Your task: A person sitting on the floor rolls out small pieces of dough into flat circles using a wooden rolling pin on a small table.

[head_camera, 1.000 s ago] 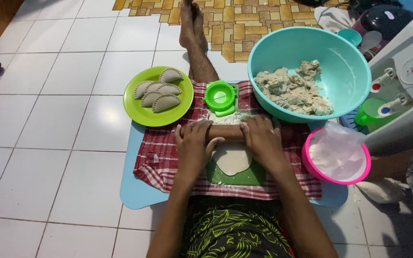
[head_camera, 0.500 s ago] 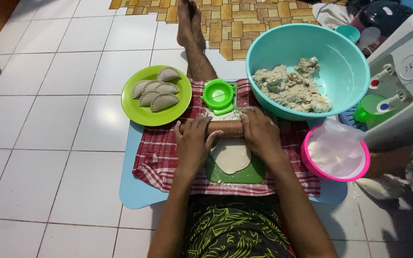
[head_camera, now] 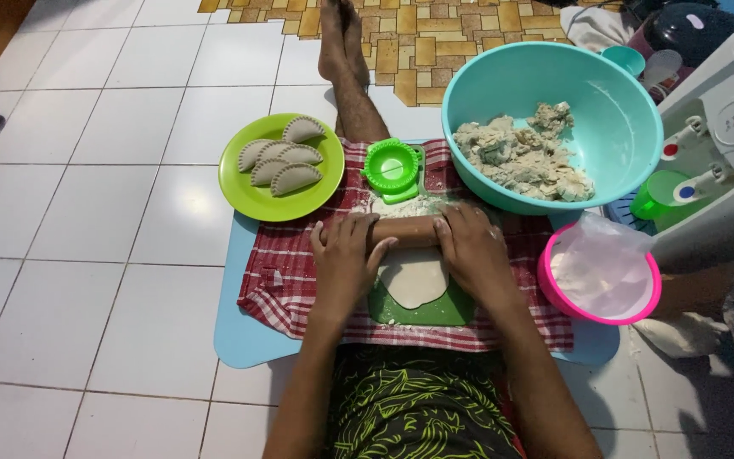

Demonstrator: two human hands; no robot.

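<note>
Since 1 second ago the rolling pin (head_camera: 408,230) has moved away from the body, baring more flattened dough (head_camera: 414,277) on the green board (head_camera: 435,313). The left hand (head_camera: 343,257) and right hand (head_camera: 471,248) press open palms on the pin's 2 ends. Around them: white tiled floor (head_camera: 112,212), teal bowl (head_camera: 630,127), checked cloth (head_camera: 286,272), green plate (head_camera: 244,191) with 5 dumplings.

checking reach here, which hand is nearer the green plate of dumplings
Left. The left hand rests on the rolling pin just below and right of the green plate; the right hand is farther right.
</note>
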